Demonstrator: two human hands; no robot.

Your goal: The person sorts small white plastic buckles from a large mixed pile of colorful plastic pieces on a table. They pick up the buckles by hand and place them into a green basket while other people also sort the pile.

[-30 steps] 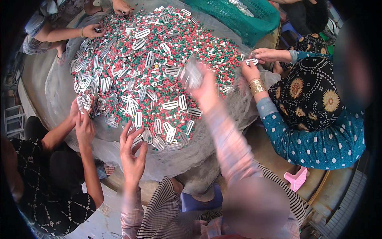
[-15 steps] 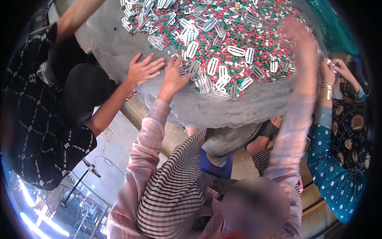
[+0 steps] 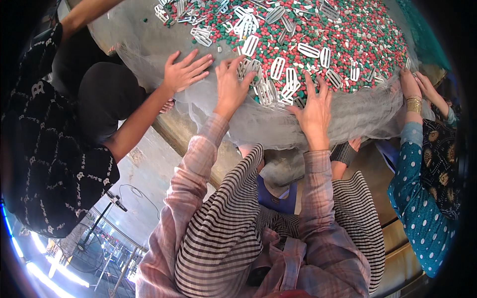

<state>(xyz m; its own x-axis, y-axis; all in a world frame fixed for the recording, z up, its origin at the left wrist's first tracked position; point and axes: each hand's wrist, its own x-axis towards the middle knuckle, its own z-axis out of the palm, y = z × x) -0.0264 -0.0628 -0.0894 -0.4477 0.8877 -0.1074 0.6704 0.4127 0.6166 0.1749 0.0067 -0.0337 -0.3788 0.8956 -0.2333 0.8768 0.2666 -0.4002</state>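
While both of the person's arms, in pale plaid sleeves, reach up from the lower edge, the left hand lies flat at about 11 o'clock from the picture's centre, fingers spread and gripping nothing, its fingertips touching a cluster of white plastic buckles at the near edge of the heap. The right hand, at about 1 o'clock, is likewise open with fingers splayed, palm down on the grey mesh netting and holding nothing; its fingertips rest just beside the same buckles. The buckles lie between and just above the two hands, mixed into a broad heap of red and green beads that fills the top of the view from 12 to 2 o'clock. The netting drapes over the rim of a round grey table. At 10 o'clock a co-worker's hand presses flat on the netting, its arm coming from a dark patterned sleeve. At 3 o'clock another person in a teal dotted sleeve touches the heap's edge.
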